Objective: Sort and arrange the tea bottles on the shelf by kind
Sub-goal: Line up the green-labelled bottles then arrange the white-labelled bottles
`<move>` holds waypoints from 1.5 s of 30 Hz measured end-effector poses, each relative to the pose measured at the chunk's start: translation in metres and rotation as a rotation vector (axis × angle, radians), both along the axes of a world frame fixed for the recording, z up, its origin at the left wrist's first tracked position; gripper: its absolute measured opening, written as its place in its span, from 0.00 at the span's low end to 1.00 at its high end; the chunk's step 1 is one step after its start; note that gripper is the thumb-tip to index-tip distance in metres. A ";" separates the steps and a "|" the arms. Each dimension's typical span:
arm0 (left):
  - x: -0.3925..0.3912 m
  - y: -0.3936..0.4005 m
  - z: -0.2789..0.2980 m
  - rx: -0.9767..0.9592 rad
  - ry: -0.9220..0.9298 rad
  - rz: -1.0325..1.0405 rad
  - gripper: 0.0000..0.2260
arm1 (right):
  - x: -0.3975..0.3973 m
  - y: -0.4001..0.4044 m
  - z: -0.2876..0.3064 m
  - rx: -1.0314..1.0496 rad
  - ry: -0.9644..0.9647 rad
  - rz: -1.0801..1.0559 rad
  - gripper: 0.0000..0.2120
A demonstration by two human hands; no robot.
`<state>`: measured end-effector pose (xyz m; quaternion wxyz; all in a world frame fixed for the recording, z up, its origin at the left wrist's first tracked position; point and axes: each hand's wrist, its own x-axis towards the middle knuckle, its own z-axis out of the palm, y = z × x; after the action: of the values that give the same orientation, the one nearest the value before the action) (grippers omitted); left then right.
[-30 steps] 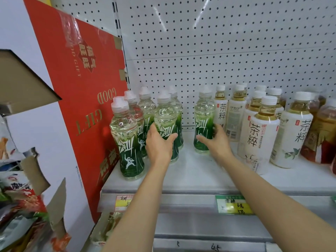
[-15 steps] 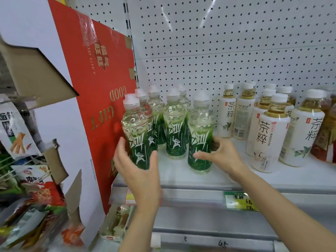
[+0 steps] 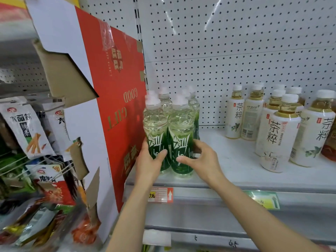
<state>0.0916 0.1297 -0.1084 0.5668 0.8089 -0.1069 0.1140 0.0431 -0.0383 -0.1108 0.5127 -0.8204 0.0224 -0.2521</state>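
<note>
Gripping 2 front green-label bottles: my left hand curls around the left front bottle, my right hand around the right front bottle. Both bottles stand upright, touching, near the shelf edge beside the red carton. White-label bottles stand well apart, right.

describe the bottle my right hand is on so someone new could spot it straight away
Start at the red gift box standing at the shelf's left end; a cluster of green-labelled bottles stands right beside it. At the front of the cluster are two bottles: yours is the front right green bottle, in the grip of the right hand. Its neighbour, the front left green bottle, is held by the left hand.
</note>
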 end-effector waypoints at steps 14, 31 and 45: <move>0.032 0.007 0.024 -0.193 0.111 -0.349 0.44 | 0.025 -0.011 0.014 0.195 0.157 0.328 0.63; 0.022 -0.001 0.006 -0.128 -0.013 -0.169 0.34 | 0.020 0.020 0.008 0.189 -0.013 0.105 0.45; -0.068 -0.087 0.008 -0.052 -0.744 0.003 0.20 | -0.075 -0.076 -0.017 -0.637 -0.457 -0.562 0.15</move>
<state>0.0240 0.0428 -0.1005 0.5094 0.6978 -0.3013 0.4035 -0.0315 -0.1147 -0.1277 0.1396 -0.8225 0.0518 -0.5489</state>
